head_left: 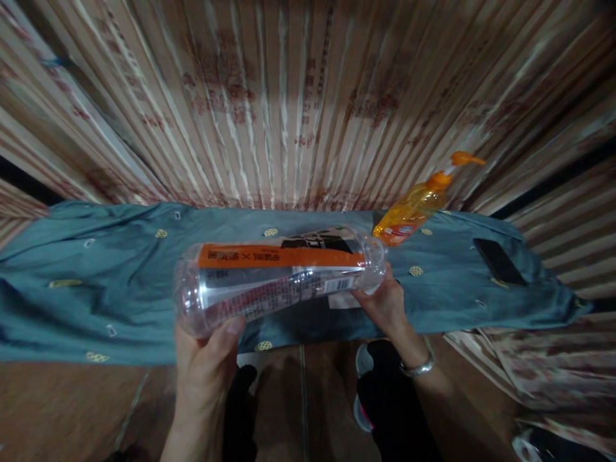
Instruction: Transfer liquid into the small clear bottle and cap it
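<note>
The clear plastic bottle (282, 279) lies sideways in the air above the table (120, 289), gripped at both ends. The left hand (202, 359) wraps its base with the thumb on top; the right hand (385, 301) is closed on the neck end.

Risk: the smooth wall may slip from either grip, and the bottle could knock over the orange pump bottle (416, 205) just behind.

The table carries a blue-grey cloth (457, 301) and a dark phone (498, 262). Striped printed sheeting (289, 96) forms the backdrop.
</note>
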### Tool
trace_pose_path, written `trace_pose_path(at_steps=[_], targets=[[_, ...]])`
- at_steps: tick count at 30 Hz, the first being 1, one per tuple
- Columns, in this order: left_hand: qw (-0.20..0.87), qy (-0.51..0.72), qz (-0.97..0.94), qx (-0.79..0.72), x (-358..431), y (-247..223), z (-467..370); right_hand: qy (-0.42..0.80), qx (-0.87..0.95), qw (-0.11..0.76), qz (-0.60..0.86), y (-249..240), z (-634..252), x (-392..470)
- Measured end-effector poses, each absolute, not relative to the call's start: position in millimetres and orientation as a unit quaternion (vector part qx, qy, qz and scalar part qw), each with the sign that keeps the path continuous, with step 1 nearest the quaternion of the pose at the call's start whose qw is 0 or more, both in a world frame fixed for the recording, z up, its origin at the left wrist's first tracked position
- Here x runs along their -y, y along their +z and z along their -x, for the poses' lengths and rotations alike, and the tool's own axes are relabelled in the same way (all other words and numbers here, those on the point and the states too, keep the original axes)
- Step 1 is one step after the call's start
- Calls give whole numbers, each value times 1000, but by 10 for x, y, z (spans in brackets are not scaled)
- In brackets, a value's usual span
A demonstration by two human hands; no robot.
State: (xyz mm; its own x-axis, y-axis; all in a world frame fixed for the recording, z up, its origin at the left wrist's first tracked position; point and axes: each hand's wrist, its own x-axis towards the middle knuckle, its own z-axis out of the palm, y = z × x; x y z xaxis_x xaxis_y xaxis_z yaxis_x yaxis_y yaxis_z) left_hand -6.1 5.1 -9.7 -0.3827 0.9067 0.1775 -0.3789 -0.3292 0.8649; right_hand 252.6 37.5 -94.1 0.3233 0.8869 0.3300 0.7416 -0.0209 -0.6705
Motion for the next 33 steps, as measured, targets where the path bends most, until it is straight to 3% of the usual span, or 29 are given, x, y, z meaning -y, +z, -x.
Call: trace_pose_path(at_steps=[33], targets=[[436, 738, -335, -390, -30, -68, 58, 98, 573, 400, 709, -936, -2524, -374]])
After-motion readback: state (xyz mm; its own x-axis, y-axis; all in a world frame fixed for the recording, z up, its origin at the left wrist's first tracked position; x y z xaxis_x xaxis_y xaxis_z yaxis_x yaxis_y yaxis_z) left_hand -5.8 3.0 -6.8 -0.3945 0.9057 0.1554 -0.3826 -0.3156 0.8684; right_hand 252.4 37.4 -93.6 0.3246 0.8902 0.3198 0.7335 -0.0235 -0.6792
